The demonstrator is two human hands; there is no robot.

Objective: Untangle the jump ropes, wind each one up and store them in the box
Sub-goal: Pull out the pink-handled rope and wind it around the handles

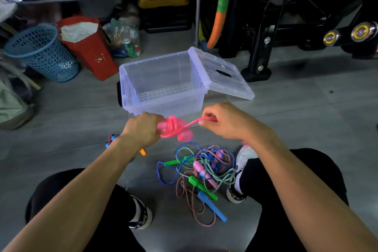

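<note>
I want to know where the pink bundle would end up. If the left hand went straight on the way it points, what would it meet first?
The left hand points up and ahead, so it would likely meet the near wall of the clear box first; depth is unclear.

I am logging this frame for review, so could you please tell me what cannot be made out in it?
- Head view: the left hand covers the handles of the pink rope.
- Head view: the right hand hides that rope's free end.
- Head view: in the rope pile, which cord joins which handle is too tangled to tell.
- Head view: the left forearm hides most of a blue and orange item.
</note>
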